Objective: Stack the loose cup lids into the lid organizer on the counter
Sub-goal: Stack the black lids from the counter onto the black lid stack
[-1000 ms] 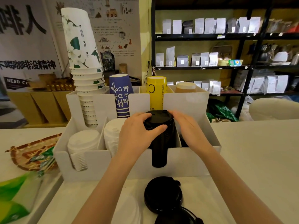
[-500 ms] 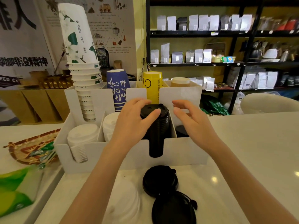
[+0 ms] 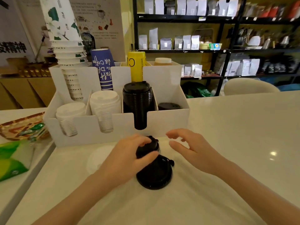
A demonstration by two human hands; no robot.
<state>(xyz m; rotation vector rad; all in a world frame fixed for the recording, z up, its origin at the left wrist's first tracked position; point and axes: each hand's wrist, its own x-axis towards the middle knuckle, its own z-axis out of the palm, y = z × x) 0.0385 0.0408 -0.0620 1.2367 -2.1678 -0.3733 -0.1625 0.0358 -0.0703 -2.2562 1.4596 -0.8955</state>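
The white lid organizer (image 3: 168, 120) stands on the counter. A tall stack of black lids (image 3: 138, 98) fills its third slot; two stacks of white lids (image 3: 105, 104) fill the slots to the left, and a few black lids (image 3: 168, 106) lie low in the right slot. In front of it, my left hand (image 3: 128, 156) grips a loose black lid (image 3: 150, 144) by its rim. A larger black lid (image 3: 154, 174) lies just below it on the counter. My right hand (image 3: 190, 148) hovers to the right, fingers spread, holding nothing. A white lid (image 3: 95, 158) lies left of my left hand.
Paper cup stacks (image 3: 69, 62), a blue cup (image 3: 102, 69) and a yellow cup (image 3: 136, 65) stand in the organizer's back row. A patterned tray (image 3: 17, 125) and a green packet (image 3: 13, 158) sit at the left. Shelves with bags (image 3: 178, 41) line the back wall.
Both hands have left the black stack in the organizer and dropped to the counter in front. My left hand has taken hold of a loose black lid.
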